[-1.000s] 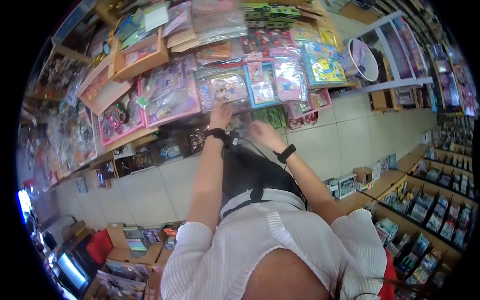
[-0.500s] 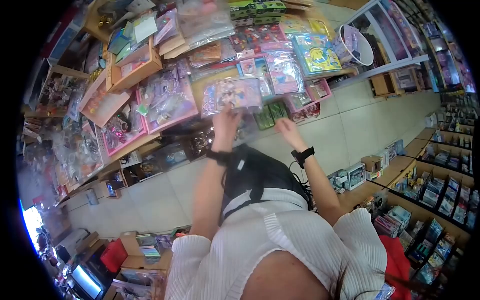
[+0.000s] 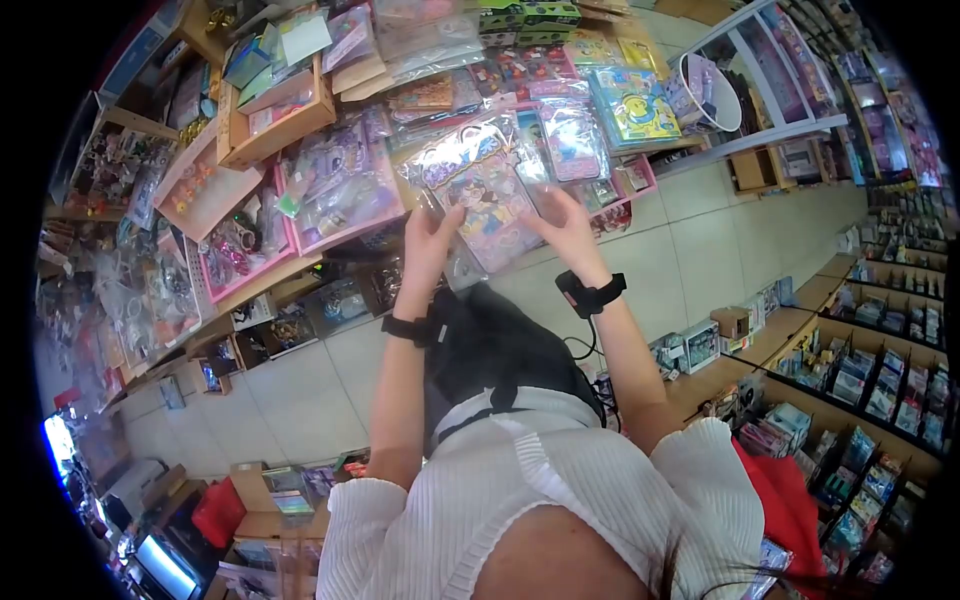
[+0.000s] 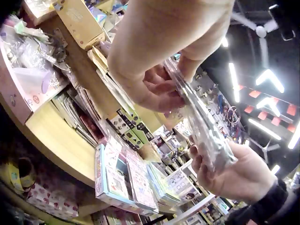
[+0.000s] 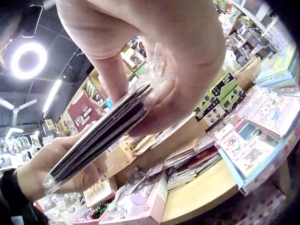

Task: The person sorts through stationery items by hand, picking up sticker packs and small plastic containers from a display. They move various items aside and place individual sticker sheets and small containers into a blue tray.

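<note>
Plastic pack (image 3: 480,195) is lifted off table (image 3: 437,155) | your left hand (image 3: 428,245) and right hand (image 3: 568,228) pinch its edges | not yet put down.

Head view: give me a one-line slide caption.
Both hands, left hand and right hand, hold a clear-wrapped cartoon sticker pack above a crowded shop display table.

Pink tray (image 3: 245,262) of trinkets beside a wooden box (image 3: 275,120); yellow-blue packet (image 3: 630,105), perhaps stickers; green boxes (image 3: 525,13) behind.
</note>
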Demonstrator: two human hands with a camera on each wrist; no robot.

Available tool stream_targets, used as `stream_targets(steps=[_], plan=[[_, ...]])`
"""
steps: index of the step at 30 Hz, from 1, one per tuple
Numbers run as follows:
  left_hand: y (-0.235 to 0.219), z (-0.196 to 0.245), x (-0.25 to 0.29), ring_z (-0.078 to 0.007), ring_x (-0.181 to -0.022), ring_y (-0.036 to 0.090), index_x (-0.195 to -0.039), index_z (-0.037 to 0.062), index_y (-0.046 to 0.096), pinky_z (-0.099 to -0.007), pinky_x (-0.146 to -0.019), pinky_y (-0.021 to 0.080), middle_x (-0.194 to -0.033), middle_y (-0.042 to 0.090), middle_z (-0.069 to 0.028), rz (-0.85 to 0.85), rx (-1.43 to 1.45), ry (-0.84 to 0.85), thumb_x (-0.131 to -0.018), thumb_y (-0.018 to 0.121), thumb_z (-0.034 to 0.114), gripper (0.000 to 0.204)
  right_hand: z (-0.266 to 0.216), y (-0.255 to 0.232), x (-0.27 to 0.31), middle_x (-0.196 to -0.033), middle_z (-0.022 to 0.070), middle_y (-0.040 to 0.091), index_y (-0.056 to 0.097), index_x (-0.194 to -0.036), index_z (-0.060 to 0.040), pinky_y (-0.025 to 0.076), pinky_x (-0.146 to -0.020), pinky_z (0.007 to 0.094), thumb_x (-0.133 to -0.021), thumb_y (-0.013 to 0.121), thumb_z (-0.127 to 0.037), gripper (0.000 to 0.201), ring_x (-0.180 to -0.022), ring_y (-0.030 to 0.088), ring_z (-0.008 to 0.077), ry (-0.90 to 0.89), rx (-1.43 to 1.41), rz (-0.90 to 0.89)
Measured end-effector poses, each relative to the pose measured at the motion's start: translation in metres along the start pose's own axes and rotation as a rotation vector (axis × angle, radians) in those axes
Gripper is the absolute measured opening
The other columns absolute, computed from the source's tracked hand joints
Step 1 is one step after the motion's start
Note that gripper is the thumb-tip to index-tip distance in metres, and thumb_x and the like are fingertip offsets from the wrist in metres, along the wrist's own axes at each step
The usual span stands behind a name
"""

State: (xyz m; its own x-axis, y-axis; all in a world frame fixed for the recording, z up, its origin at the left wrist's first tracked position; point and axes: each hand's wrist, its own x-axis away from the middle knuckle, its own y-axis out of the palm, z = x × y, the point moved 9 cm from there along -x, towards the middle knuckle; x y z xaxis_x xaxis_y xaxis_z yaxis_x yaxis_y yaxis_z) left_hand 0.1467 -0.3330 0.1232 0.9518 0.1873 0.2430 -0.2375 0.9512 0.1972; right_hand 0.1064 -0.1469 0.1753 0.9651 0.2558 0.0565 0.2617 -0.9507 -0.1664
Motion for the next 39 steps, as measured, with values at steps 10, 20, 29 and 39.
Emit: stream_targets(steps=[10, 20, 29, 39], plan=[[0.011, 0.002, 0.011, -0.0149, -0.110, 0.041, -0.127, -0.0012, 0.033, -0.0280, -0.094, 0.032, -0.121, 0.044, -0.0088, -0.102, 0.448, -0.033, -0.092, 0.044, 0.017, 0.041, 0.031, 0.002, 0.022, -0.082, 0.0049, 0.060, 0.052, -0.096, 0.0018, 0.045, -0.065, 0.0205, -0.076, 0.063, 0.000, 0.022, -0.075, 0.056, 0.0078, 0.084, -0.191, 0.233], [0.007, -0.001, 0.007, -0.0149, -0.107, 0.045, -0.124, -0.0018, 0.035, -0.0283, -0.091, 0.036, -0.118, 0.047, -0.0082, -0.033, 0.459, -0.018, -0.092, 0.044, 0.014, 0.037, 0.026, 0.005, 0.007, -0.081, 0.0020, 0.056, 0.046, -0.096, -0.0026, 0.044, -0.064, 0.0192, -0.076, 0.063, 0.001, 0.026, -0.073, 0.055, 0.0071, 0.023, -0.296, 0.181], [0.051, -0.014, -0.019, -0.0148, -0.101, 0.047, -0.121, -0.0019, 0.039, -0.0279, -0.086, 0.039, -0.113, 0.049, -0.0081, 0.095, 0.450, -0.034, -0.092, 0.044, 0.017, 0.035, 0.029, -0.047, -0.037, -0.080, 0.0016, 0.058, 0.052, -0.085, -0.0015, 0.044, -0.066, 0.0185, -0.077, 0.064, -0.002, 0.014, -0.078, 0.056, 0.0065, 0.089, -0.277, -0.059], [0.082, -0.007, -0.039, -0.0131, -0.099, 0.047, -0.120, -0.0020, 0.041, -0.0273, -0.084, 0.039, -0.110, 0.050, -0.0072, 0.245, 0.410, 0.049, -0.091, 0.045, 0.021, 0.037, 0.059, -0.171, -0.091, -0.078, 0.0042, 0.060, 0.053, -0.084, -0.0027, 0.041, -0.063, 0.0193, -0.083, 0.058, -0.007, 0.007, -0.071, 0.053, 0.0075, 0.037, -0.441, 0.180]])
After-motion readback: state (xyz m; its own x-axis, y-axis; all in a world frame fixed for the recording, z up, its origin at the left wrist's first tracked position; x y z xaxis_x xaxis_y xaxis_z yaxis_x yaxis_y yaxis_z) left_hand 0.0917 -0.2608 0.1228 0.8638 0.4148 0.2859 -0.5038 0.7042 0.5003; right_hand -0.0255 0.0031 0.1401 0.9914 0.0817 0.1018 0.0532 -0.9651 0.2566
